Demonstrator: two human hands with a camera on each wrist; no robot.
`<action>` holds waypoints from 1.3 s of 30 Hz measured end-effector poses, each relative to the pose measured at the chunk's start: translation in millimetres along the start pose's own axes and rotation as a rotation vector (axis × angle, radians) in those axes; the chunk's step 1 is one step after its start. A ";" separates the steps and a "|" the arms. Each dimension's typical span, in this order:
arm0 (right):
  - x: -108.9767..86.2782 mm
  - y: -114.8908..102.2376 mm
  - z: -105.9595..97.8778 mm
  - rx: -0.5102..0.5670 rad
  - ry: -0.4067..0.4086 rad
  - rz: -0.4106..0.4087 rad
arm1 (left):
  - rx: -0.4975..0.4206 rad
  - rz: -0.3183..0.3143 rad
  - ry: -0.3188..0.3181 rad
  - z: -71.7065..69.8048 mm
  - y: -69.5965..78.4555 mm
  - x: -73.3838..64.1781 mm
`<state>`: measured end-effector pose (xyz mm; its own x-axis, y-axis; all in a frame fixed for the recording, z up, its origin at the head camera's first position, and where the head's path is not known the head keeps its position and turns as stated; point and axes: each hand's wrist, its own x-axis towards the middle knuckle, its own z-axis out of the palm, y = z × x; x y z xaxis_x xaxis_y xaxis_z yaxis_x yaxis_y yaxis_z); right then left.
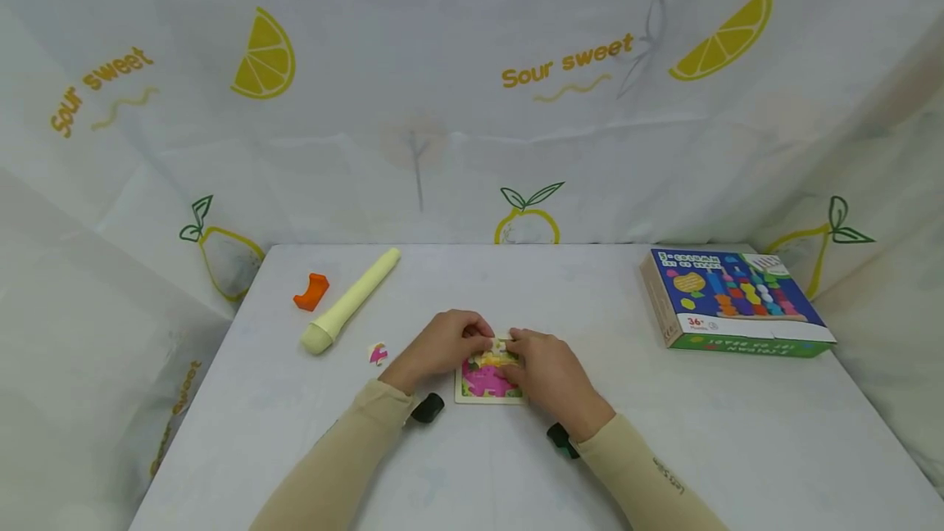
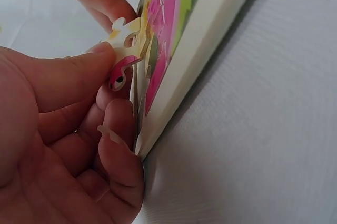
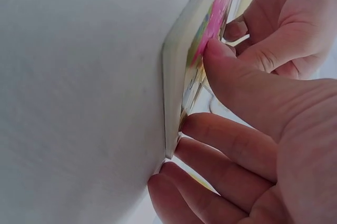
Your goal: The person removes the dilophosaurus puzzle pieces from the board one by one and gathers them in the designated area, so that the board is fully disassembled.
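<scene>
A small square jigsaw puzzle (image 1: 485, 383) with a pink picture and a pale frame lies on the white table in front of me. My left hand (image 1: 445, 342) pinches a puzzle piece (image 2: 126, 50) between thumb and finger; the piece carries yellow, pink and a printed eye, and stands tilted against the picture in the left wrist view. My right hand (image 1: 556, 375) holds the puzzle from the right, its thumb (image 3: 221, 55) pressed on the picture and its fingertips along the frame's edge. A loose pink-and-white puzzle piece (image 1: 378, 353) lies to the left.
At the back left are a pale yellow stick (image 1: 354, 299) with a thicker end and an orange curved block (image 1: 311, 292). A colourful toy box (image 1: 737, 301) sits at the back right. A printed white cloth (image 1: 457, 162) hangs behind the table.
</scene>
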<state>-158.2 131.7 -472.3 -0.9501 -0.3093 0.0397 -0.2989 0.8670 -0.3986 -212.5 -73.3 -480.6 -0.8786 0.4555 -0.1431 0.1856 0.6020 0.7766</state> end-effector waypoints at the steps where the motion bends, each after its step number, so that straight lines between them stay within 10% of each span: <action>1: 0.3 -0.6 0.0 0.001 0.001 0.002 | -0.005 -0.002 0.001 -0.8 -0.7 0.2; 24: -4.5 0.8 -0.3 0.056 -0.036 0.101 | 0.064 -0.179 0.144 -72.8 -36.3 -54.2; 39: -0.1 0.8 -5.5 0.093 -0.094 0.112 | 0.079 -0.217 0.147 -76.3 -47.2 -59.3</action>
<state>-158.8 134.5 -467.6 -0.9631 -0.2520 -0.0942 -0.1780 0.8594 -0.4793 -202.7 -178.7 -462.0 -0.9550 0.2139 -0.2057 0.0149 0.7268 0.6867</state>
